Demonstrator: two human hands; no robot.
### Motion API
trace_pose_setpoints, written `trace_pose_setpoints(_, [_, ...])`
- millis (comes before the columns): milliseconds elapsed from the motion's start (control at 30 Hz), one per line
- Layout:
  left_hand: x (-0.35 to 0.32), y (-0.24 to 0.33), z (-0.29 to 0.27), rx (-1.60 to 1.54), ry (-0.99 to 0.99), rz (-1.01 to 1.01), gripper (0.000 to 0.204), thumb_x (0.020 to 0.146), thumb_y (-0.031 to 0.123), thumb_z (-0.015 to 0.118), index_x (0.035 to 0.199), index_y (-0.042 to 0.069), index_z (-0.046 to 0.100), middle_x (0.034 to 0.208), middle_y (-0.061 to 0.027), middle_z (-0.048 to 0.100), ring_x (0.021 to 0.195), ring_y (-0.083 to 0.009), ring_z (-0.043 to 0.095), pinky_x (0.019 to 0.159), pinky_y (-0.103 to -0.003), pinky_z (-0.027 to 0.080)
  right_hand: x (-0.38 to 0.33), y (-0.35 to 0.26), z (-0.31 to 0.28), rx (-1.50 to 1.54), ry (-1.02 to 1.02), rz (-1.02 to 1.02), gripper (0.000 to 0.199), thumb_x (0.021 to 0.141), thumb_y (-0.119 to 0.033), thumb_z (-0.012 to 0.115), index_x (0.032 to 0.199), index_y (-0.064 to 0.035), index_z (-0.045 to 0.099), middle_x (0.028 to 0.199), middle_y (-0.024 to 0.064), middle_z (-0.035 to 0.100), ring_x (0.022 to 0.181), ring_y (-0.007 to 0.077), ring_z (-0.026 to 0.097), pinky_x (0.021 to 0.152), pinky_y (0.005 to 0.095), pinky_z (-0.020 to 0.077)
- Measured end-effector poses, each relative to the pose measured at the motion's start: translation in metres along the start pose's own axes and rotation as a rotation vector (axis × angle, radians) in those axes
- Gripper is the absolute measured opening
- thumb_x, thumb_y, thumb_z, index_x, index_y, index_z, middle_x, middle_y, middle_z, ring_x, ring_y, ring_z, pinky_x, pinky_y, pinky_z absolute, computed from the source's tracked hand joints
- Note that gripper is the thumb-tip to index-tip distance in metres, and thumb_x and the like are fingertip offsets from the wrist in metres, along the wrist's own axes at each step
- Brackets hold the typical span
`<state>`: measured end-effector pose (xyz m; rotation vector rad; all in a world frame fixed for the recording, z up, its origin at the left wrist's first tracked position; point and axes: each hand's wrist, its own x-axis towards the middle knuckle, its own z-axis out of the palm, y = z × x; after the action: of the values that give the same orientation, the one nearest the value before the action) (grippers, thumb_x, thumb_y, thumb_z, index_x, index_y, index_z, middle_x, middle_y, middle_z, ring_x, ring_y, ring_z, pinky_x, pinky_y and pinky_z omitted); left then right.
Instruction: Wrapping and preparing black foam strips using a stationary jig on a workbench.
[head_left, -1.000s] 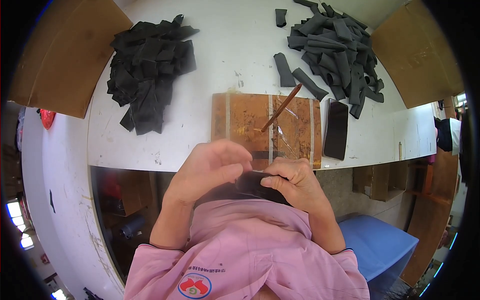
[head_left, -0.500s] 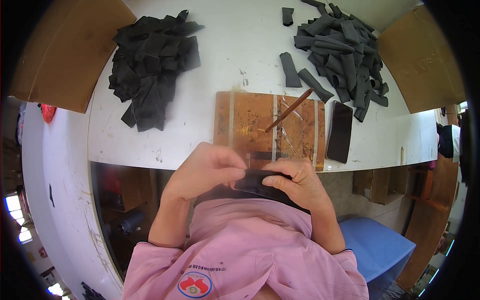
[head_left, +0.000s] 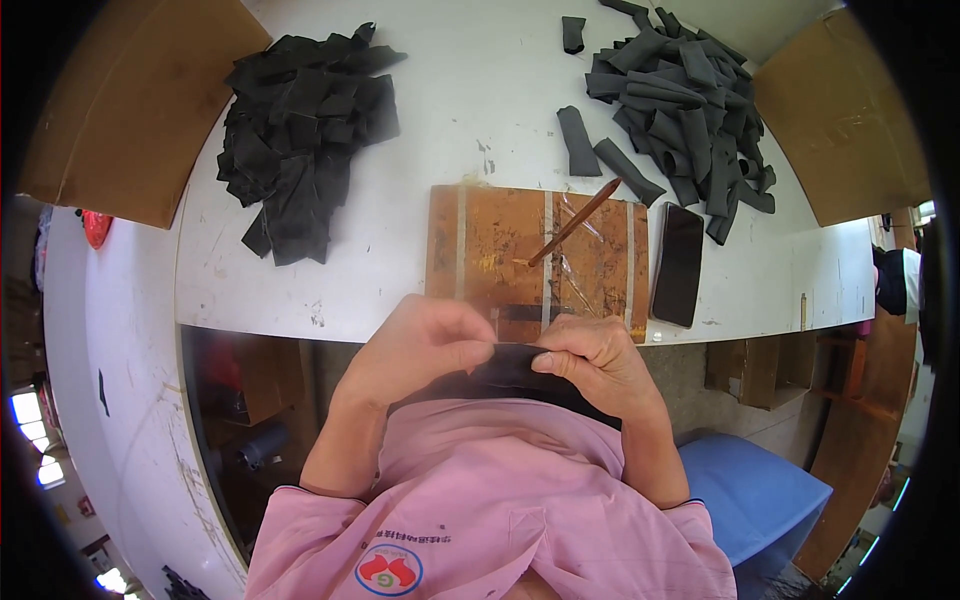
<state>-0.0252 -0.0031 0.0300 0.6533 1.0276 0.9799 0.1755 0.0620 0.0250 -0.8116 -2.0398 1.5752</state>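
Between my two hands, just off the table's near edge, a dark grey-black piece of fabric [head_left: 515,352] is held almost edge-on. My left hand [head_left: 430,340] pinches its left end between thumb and bent fingers. At the other end, my right hand [head_left: 592,358] grips it with the thumb on top and the fingers curled. Dark cloth below it makes its lower edge hard to tell. Right beyond my hands lies a worn brown board [head_left: 490,240] with strips of tape across it. A brown pointed stick [head_left: 580,220] rests aslant on the board.
Flat dark fabric pieces [head_left: 300,140] are heaped at the far left. Rolled dark tubes [head_left: 690,110] form a pile at the far right. A black phone [head_left: 679,265] lies beside the board. Cardboard boxes [head_left: 140,110] flank the white table [head_left: 440,110]; a blue stool [head_left: 750,490] stands to my right.
Both hands have shifted slightly, the left one a little lower. The fabric piece has tilted, so less of its face shows now. Everything on the table stays in place.
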Motion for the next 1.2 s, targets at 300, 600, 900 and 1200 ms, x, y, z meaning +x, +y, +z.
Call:
trace_pose_setpoints(300, [-0.003, 0.004, 0.016, 0.554, 0.152, 0.177, 0.004, 0.071, -0.003, 0.057, 0.074, -0.002, 0.059, 0.065, 0.0017, 0.056, 0.058, -0.0032, 0.046, 0.053, -0.018, 0.037, 0.007, 0.009, 0.012, -0.446, 0.218, -0.194, 0.015, 0.063, -0.009, 0.066, 0.074, -0.0014, 0.058, 0.070, 0.0084, 0.055, 0.068, 0.0251, 0.052, 0.060, 0.0344, 0.0418])
trace_pose_setpoints(600, [0.009, -0.029, 0.055, 0.482, 0.533, 0.501, 0.005, 0.073, -0.001, 0.060, 0.072, -0.002, 0.056, 0.058, 0.0002, 0.053, 0.052, -0.0031, 0.045, 0.047, -0.018, 0.037, 0.000, -0.003, 0.032, -0.032, 0.498, -0.163, 0.013, 0.071, -0.009, 0.062, 0.080, 0.0000, 0.059, 0.076, 0.0097, 0.054, 0.068, 0.0228, 0.054, 0.057, 0.0297, 0.0435])
trace_pose_setpoints(900, [0.031, -0.033, 0.046, 0.138, 0.631, 0.472, 0.013, 0.072, -0.010, 0.055, 0.079, 0.000, 0.051, 0.062, -0.0022, 0.053, 0.042, -0.0017, 0.039, 0.036, -0.015, 0.028, 0.013, 0.016, 0.042, -0.645, 0.655, -0.290, 0.014, 0.063, -0.003, 0.058, 0.075, -0.0015, 0.052, 0.070, 0.0079, 0.046, 0.069, 0.0223, 0.050, 0.055, 0.0309, 0.0434])
trace_pose_setpoints(1200, [0.024, -0.013, 0.033, -0.425, 0.103, 0.223, 0.020, 0.069, -0.007, 0.053, 0.085, 0.001, 0.046, 0.058, -0.0020, 0.049, 0.033, -0.0023, 0.028, 0.031, -0.015, 0.021, 0.014, 0.022, 0.027, 0.655, 0.298, 0.090, 0.008, 0.078, -0.009, 0.057, 0.077, -0.0010, 0.058, 0.069, -0.0001, 0.054, 0.059, 0.0075, 0.048, 0.054, 0.0218, 0.0390])
